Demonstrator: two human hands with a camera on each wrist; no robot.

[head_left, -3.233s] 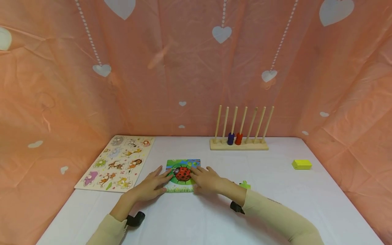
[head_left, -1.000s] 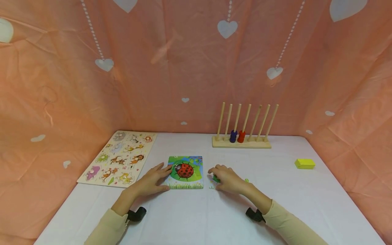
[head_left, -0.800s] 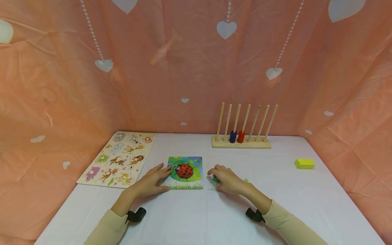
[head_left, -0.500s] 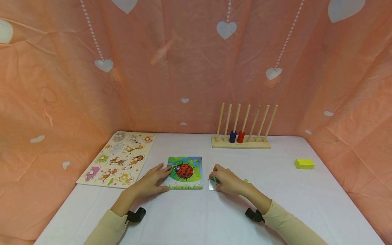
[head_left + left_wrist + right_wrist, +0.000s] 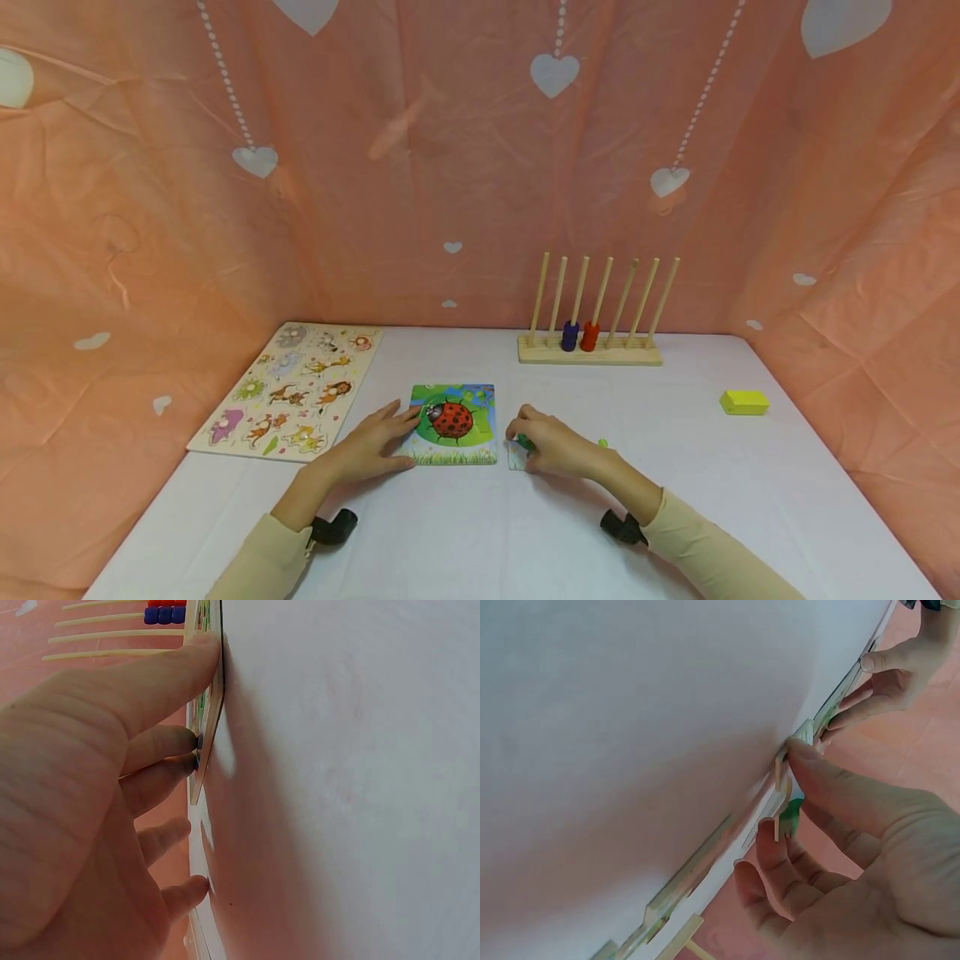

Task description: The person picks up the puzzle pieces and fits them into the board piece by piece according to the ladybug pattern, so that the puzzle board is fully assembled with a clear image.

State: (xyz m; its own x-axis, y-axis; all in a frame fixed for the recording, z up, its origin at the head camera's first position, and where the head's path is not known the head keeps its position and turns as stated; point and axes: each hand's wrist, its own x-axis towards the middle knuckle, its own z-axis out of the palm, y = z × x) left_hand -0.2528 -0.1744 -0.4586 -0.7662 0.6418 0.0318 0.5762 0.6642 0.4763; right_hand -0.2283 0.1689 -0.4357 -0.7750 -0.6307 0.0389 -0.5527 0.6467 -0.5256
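A ladybug jigsaw puzzle (image 5: 452,421) lies flat at the middle of the white table. My left hand (image 5: 371,446) rests at its left edge, the fingertips touching the picture side and the thumb at the near left corner. Just right of the board, my right hand (image 5: 555,446) pinches a puzzle piece (image 5: 517,457) with green and pale parts, mostly covered by the fingers. The right wrist view shows the thumb and fingertips on this green-marked piece (image 5: 790,814), held edge-on and tilted above the table. A light green piece (image 5: 603,442) peeks out behind the right wrist.
An animal peg puzzle board (image 5: 281,396) lies at the left. At the back stands a wooden rack (image 5: 592,356) with upright pegs, blue beads (image 5: 570,337) and red beads (image 5: 590,337). A yellow block (image 5: 744,403) sits far right. Pink heart-patterned cloth encloses the table.
My right hand has left the ladybug puzzle, moved right and taken hold of a piece. Lately the piece has tilted and shifted slightly toward the board. My left hand has stayed at the left edge.
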